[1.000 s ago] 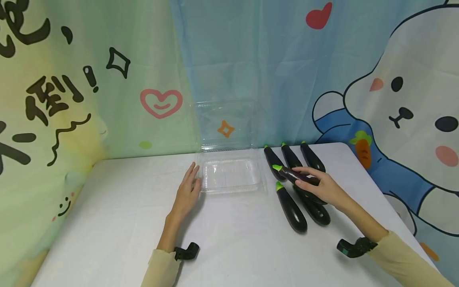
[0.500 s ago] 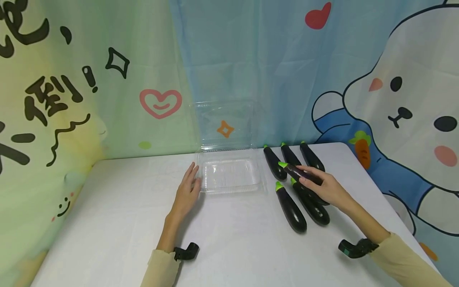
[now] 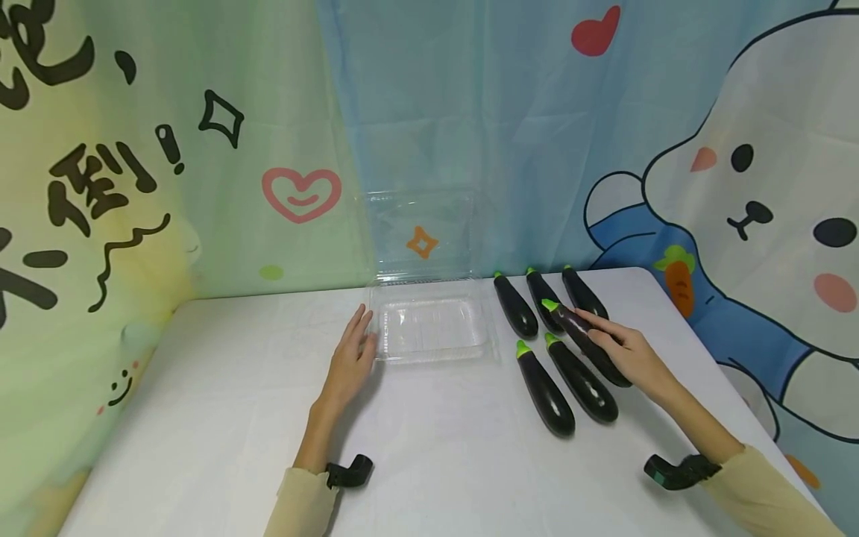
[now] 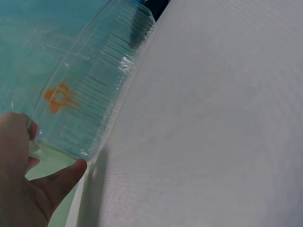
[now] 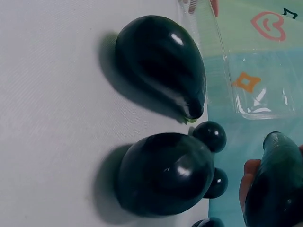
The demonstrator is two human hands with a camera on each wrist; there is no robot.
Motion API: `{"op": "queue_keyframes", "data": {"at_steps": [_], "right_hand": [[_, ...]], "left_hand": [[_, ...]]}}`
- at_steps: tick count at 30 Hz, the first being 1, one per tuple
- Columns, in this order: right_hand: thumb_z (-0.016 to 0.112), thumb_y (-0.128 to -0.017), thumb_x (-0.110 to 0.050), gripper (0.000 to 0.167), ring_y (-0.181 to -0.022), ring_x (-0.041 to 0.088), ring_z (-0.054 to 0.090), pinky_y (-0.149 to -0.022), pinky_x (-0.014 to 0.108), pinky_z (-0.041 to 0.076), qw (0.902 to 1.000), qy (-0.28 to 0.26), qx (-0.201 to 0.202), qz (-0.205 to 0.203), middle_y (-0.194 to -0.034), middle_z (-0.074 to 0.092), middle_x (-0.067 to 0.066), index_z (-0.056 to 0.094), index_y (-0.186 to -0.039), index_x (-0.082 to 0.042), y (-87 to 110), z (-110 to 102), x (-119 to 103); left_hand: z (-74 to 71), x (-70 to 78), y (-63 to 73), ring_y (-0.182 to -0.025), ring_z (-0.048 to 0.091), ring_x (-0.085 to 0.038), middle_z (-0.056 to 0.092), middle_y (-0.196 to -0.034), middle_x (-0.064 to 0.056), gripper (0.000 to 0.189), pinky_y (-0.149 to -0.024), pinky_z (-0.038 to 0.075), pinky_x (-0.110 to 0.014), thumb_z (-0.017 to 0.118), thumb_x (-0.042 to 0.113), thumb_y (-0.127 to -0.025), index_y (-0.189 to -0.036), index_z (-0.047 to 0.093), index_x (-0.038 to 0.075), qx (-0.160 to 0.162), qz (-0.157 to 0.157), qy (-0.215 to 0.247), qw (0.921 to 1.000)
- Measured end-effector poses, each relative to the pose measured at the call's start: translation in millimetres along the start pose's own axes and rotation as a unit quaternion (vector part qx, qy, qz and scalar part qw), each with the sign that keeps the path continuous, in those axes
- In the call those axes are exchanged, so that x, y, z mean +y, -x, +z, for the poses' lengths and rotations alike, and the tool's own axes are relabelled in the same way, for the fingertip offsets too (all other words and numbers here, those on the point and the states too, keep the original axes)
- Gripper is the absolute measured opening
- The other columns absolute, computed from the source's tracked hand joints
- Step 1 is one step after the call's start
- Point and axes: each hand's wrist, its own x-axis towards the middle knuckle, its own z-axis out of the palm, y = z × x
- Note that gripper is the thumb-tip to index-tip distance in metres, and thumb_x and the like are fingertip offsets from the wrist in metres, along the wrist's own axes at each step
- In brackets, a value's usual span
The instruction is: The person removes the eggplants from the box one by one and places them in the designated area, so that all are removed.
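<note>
My right hand (image 3: 631, 356) pinches a dark purple eggplant (image 3: 585, 339) with a green stem end, thumb on the near side and fingers on the far side. In the right wrist view, fingertips (image 5: 248, 175) show beside this eggplant (image 5: 279, 184). Whether it touches the table is unclear. Close by lie two nearer eggplants (image 3: 546, 395) and three farther ones (image 3: 515, 304). My left hand (image 3: 351, 353) rests against the left side of a clear plastic clamshell box (image 3: 429, 328), fingers fairly straight. The box's lid (image 3: 443, 231) stands raised at the back.
A white-covered table (image 3: 221, 418) carries everything. Right behind its back edge hangs a printed curtain (image 3: 429, 112) with a cartoon figure at the right. The lower box edge (image 4: 97, 137) lies close to the white cloth in the left wrist view.
My right hand has moved right with the held eggplant, which now points more steeply toward the near right. More of the eggplants underneath has come into view. The left hand and box stay put.
</note>
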Motion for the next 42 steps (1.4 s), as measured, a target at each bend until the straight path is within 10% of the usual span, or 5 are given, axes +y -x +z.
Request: {"op": "queue_keyframes", "data": {"at_steps": [7, 18, 26, 42], "right_hand": [[0.049, -0.101, -0.031, 0.05, -0.108, 0.032, 0.051, -0.071, 0.022, 0.046, 0.9998, 0.014, 0.007, 0.01, -0.146, 0.044, 0.028, 0.042, -0.148, -0.014, 2.0, -4.0, 13.3], [0.056, -0.098, -0.032, 0.053, -0.109, 0.04, 0.053, -0.079, 0.037, 0.052, 0.9995, 0.021, 0.019, 0.013, -0.136, 0.049, 0.026, 0.043, -0.146, -0.013, 4.6, -5.4, 17.9], [0.063, -0.094, -0.029, 0.055, -0.102, 0.036, 0.056, -0.067, 0.012, 0.047, 0.9982, 0.044, 0.041, 0.001, -0.126, 0.054, 0.025, 0.049, -0.142, -0.006, 8.4, -7.3, 21.6], [0.074, -0.086, -0.021, 0.051, -0.095, 0.035, 0.058, -0.068, 0.016, 0.045, 0.9874, 0.12, 0.102, -0.01, -0.113, 0.059, 0.023, 0.059, -0.131, -0.003, 14.7, 1.0, 51.3]], "left_hand": [[0.4, -1.0, -0.3, -0.126, 0.057, -0.029, 0.024, -0.162, 0.001, 0.049, -0.103, 0.049, -0.047, 0.04, 0.026, -0.104, -0.15, 0.036, 0.011, 0.0, 0.001, 0.001, 1.0], [0.3, -0.7, -0.6, -0.126, 0.057, -0.029, 0.024, -0.162, 0.005, 0.049, -0.104, 0.048, -0.047, 0.04, 0.027, -0.104, -0.15, 0.036, 0.011, 0.001, -0.002, -0.001, 1.0], [-0.4, 1.2, 0.0, -0.125, 0.058, -0.029, 0.025, -0.162, 0.0, 0.049, -0.104, 0.048, -0.047, 0.04, 0.025, -0.103, -0.15, 0.037, 0.01, 0.004, 0.001, -0.001, 1.0], [0.3, 0.7, -0.2, -0.124, 0.059, -0.029, 0.026, -0.161, -0.001, 0.048, -0.101, 0.05, -0.048, 0.041, 0.023, -0.103, -0.149, 0.037, 0.01, 0.002, 0.005, -0.004, 1.0]]}}
